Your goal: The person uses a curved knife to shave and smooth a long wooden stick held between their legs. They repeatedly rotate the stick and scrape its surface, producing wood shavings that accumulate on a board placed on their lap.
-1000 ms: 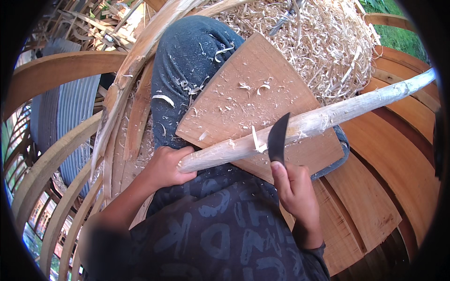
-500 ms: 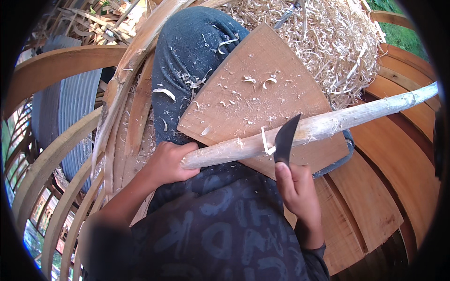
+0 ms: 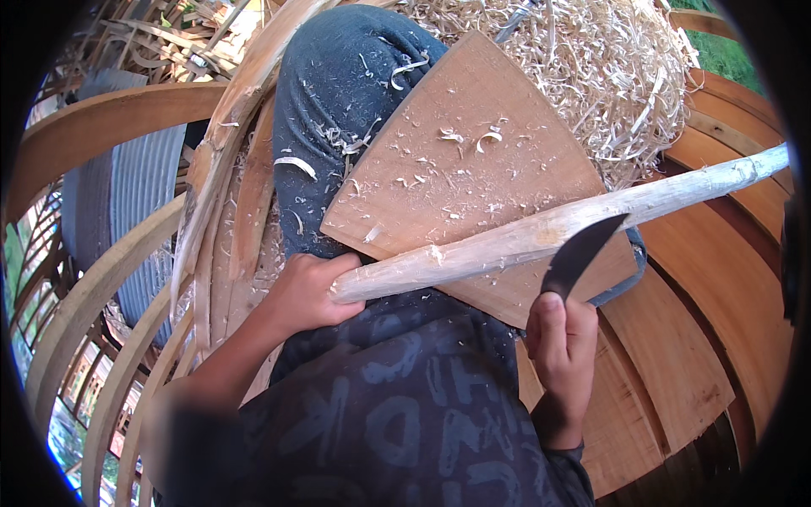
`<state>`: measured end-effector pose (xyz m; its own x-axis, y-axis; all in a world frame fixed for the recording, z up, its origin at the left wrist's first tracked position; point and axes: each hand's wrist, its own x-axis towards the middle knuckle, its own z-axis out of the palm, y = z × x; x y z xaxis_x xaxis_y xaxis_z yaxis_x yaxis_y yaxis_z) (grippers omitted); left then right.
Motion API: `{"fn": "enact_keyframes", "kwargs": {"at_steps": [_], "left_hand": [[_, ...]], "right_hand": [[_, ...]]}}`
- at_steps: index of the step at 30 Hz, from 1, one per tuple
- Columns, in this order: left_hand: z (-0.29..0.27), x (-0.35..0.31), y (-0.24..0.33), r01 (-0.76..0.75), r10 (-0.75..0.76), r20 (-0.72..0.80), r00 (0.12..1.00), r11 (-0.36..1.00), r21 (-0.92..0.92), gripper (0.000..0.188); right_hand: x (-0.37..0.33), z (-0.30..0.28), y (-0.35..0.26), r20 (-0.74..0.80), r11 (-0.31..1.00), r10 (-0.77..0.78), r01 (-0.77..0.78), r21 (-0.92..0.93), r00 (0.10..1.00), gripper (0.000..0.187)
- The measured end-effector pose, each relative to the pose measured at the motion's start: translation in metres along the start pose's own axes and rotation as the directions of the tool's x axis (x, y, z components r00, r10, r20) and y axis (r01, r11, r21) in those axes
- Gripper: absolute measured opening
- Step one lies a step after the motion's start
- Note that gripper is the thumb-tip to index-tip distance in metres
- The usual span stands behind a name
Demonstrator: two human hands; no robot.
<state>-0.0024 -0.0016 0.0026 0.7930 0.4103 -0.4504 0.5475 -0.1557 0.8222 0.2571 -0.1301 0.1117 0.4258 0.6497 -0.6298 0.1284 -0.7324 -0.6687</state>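
A long, pale peeled wooden pole (image 3: 498, 246) slants across my lap, rising toward the far right. My left hand (image 3: 312, 290) is wrapped round its near end. In my right hand (image 3: 564, 342) is a knife (image 3: 580, 255) with a dark, curved blade; the fist hides its handle. The blade points up and right, its tip close to the pole's lower edge; whether it touches, I cannot tell. Under the pole, a flat wedge-shaped board (image 3: 477, 144) rests on my legs, sprinkled with small shavings.
A big heap of curly shavings (image 3: 604, 76) lies beyond the board, with a metal tool (image 3: 514, 21) partly in it. Curved wooden ribs (image 3: 127, 110) rise on the left, near a corrugated metal sheet (image 3: 145, 203). Wide planks (image 3: 701, 279) line the right side.
My right hand has moved the knife right along the pole, tilting the blade further right. The curl of wood at the blade is gone from the pole. My left hand keeps its grip.
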Motion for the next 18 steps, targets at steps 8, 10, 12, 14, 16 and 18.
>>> {"fn": "enact_keyframes", "kwargs": {"at_steps": [8, 10, 12, 14, 16, 18], "left_hand": [[0.001, -0.001, -0.001, -0.007, 0.007, -0.01, 1.0, 1.0, 0.016, 0.03], [0.003, -0.002, -0.002, 0.0, 0.001, -0.012, 1.0, 1.0, 0.028, 0.031], [0.004, -0.003, -0.003, 0.002, -0.002, -0.005, 1.0, 0.999, 0.035, 0.031], [0.003, 0.0, -0.003, -0.001, 0.002, -0.016, 1.0, 0.999, 0.039, 0.032], [0.005, -0.004, -0.003, 0.012, -0.011, -0.021, 1.0, 0.999, 0.037, 0.033], [0.004, -0.002, -0.001, 0.014, -0.014, -0.014, 1.0, 0.999, 0.041, 0.033]], "right_hand": [[-0.005, 0.003, 0.007, -0.094, 0.996, 0.004, 0.004, 0.091, 0.996, 0.033], [0.0, 0.005, 0.006, -0.096, 0.989, -0.018, 0.032, 0.144, 0.995, 0.039], [0.005, 0.027, 0.024, 0.026, 0.998, -0.065, 0.065, 0.008, 0.998, 0.043], [0.005, 0.008, 0.011, 0.018, 0.997, -0.006, 0.005, 0.083, 1.0, 0.043], [0.002, -0.002, 0.013, -0.104, 0.905, 0.06, -0.01, 0.425, 0.993, 0.043], [0.006, 0.003, 0.016, 0.003, 0.956, -0.029, 0.027, 0.292, 1.0, 0.047]]}}
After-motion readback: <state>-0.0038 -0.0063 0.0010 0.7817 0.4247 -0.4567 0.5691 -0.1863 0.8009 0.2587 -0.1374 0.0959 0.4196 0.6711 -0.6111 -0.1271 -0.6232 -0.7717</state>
